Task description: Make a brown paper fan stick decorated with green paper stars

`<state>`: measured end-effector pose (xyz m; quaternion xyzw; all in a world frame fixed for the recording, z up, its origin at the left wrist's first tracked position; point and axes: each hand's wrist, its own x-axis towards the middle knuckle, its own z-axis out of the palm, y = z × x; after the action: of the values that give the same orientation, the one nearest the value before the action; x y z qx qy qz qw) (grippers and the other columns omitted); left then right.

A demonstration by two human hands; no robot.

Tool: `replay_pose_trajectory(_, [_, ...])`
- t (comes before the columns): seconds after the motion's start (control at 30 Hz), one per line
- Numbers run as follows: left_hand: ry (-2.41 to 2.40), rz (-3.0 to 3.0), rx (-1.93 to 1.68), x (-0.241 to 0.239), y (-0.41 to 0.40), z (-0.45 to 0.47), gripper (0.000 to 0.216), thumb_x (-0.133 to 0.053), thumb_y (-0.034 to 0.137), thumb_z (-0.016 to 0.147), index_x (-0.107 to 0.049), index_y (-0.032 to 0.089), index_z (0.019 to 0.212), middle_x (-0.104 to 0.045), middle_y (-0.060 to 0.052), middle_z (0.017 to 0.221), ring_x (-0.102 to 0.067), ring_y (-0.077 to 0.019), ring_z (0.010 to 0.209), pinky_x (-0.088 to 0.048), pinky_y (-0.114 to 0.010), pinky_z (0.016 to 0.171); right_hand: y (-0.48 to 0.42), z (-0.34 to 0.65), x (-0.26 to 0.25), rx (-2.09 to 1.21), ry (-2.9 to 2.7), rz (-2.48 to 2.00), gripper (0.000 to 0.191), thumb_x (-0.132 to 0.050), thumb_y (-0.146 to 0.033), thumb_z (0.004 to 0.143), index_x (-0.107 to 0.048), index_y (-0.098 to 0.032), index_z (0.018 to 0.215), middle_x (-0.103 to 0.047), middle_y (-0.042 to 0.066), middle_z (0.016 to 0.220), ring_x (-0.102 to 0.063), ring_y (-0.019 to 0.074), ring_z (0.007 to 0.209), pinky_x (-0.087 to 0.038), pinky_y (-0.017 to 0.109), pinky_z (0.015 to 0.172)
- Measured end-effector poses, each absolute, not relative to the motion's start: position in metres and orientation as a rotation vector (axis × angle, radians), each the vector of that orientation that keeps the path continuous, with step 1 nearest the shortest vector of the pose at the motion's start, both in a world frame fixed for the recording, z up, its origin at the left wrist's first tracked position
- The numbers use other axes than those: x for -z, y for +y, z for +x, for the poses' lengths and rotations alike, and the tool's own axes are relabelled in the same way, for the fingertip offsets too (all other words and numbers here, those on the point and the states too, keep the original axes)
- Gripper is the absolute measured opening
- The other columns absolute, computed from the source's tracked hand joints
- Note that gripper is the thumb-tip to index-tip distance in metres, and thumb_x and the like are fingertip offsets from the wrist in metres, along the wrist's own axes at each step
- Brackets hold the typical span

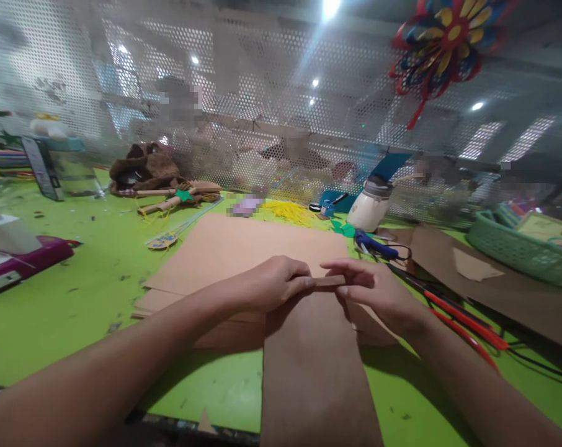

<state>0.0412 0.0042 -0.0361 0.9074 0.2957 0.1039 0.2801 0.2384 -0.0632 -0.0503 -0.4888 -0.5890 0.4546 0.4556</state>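
Observation:
A wide strip of brown kraft paper runs from the table's front edge toward the middle, its far end folded over into a narrow band. My left hand pinches the left end of that fold between thumb and fingers. At the fold's right end, my right hand holds it between thumb and fingertips, the other fingers loosely curved. Beneath both hands lies a stack of lighter tan paper sheets, partly covered by the strip and the left forearm.
Right of the stack are a blue-handled glue gun, a red-handled tool, brown cardboard and a green basket. Behind stand a white jar and yellow paper shreds. A purple power strip lies left.

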Motion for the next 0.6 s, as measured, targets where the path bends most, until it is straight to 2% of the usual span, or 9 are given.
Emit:
replay_pose_trajectory(0.1, [0.756,2.498,-0.314,0.032,0.000,0.040,0.032,-0.039,0.034,0.090,-0.064,0.015,0.087,-0.062,-0.002,0.072,-0.050,-0.0121,0.062,-0.034,-0.021,0.057,-0.063,0.245,0.045,-1.234,-1.486,-1.218,0.039,-0.071,-0.017,0.066,-0.066,-0.016,0.104,-0.069,0.008,0.094,-0.063,0.0198,0.086,-0.051,0.031,0.074])
replay_pose_trajectory(0.17, [0.725,2.556,-0.330,0.030,-0.003,0.039,0.031,-0.038,0.033,0.091,-0.064,0.016,0.089,-0.064,-0.002,0.074,-0.052,-0.0119,0.062,-0.034,-0.021,0.057,-0.063,0.249,0.043,-1.335,-1.504,-1.221,0.034,-0.073,-0.023,0.068,-0.067,-0.015,0.101,-0.069,0.008,0.094,-0.065,0.0201,0.084,-0.052,0.033,0.077])
replay_pose_trajectory(0.23, [0.708,2.614,-0.350,0.028,-0.006,0.039,0.030,-0.039,0.032,0.092,-0.064,0.016,0.089,-0.066,-0.003,0.076,-0.054,-0.0123,0.063,-0.034,-0.021,0.057,-0.063,0.253,0.041,-1.385,-1.527,-1.245,0.029,-0.072,-0.030,0.071,-0.069,-0.014,0.094,-0.070,0.008,0.087,-0.067,0.0198,0.078,-0.053,0.034,0.075])
replay_pose_trajectory(0.33, [0.694,2.690,-0.400,0.027,-0.007,0.039,0.029,-0.040,0.032,0.092,-0.065,0.016,0.093,-0.068,-0.004,0.082,-0.057,-0.0136,0.069,-0.036,-0.021,0.059,-0.063,0.258,0.038,-1.303,-1.609,-1.296,0.025,-0.073,-0.035,0.072,-0.071,-0.013,0.085,-0.069,0.005,0.073,-0.066,0.0169,0.069,-0.051,0.029,0.068])
replay_pose_trajectory(0.43, [0.660,2.751,-0.462,0.027,-0.008,0.039,0.027,-0.042,0.029,0.092,-0.066,0.016,0.096,-0.068,-0.005,0.084,-0.058,-0.0141,0.072,-0.038,-0.022,0.062,-0.064,0.261,0.036,-1.181,-1.689,-1.287,0.023,-0.071,-0.036,0.075,-0.073,-0.015,0.082,-0.069,0.004,0.072,-0.062,0.0134,0.067,-0.048,0.024,0.064])
replay_pose_trajectory(0.6, [0.627,2.745,-0.529,0.024,-0.008,0.039,0.027,-0.044,0.027,0.091,-0.069,0.017,0.096,-0.067,-0.004,0.081,-0.057,-0.0137,0.071,-0.038,-0.022,0.064,-0.067,0.257,0.036,-1.179,-1.642,-1.241,0.021,-0.070,-0.034,0.077,-0.073,-0.014,0.081,-0.071,0.004,0.066,-0.061,0.0119,0.062,-0.047,0.023,0.062])
